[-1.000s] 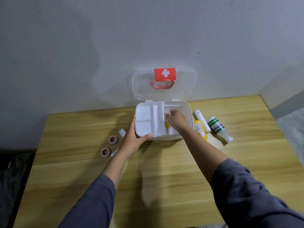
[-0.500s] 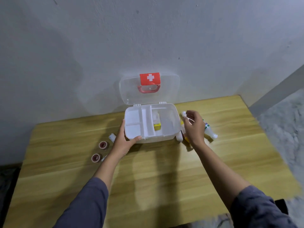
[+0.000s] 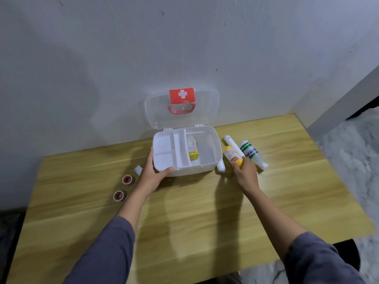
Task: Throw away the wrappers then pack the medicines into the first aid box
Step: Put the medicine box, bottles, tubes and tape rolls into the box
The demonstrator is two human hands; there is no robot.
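- Two red tape rolls (image 3: pixel 123 187) and a small white roll (image 3: pixel 138 170) lay on the table (image 3: pixel 184 232), just outside the back of the left hand (image 3: pixel 152 175) and apart from it.
- The left hand gripped the near-left corner of the first aid box (image 3: pixel 207 152), thumb along the front rim and fingers (image 3: pixel 150 158) up the left wall, steadying it.
- The box stood open, its clear lid (image 3: pixel 205 111) leaning toward the wall. A yellow packet (image 3: pixel 193 156) already sat in the middle compartment, and the wide right compartment looked bare.
- A small white bottle (image 3: pixel 221 168) lay against the box's right wall, between the box and the right hand (image 3: pixel 245 173).
- The right hand was clenched around the base of the yellow bottle (image 3: pixel 232 156). Its long axis ran up and away from the fingertips, leaning a little left toward the box.
- From those fingers the open compartment lay left and slightly beyond, so I judged a short leftward carry would serve, and this hand was the nearer one.
- A white tube (image 3: pixel 230 141) and a green-banded bottle (image 3: pixel 251 153) lay just beyond and right of the knuckles, not yet packed.
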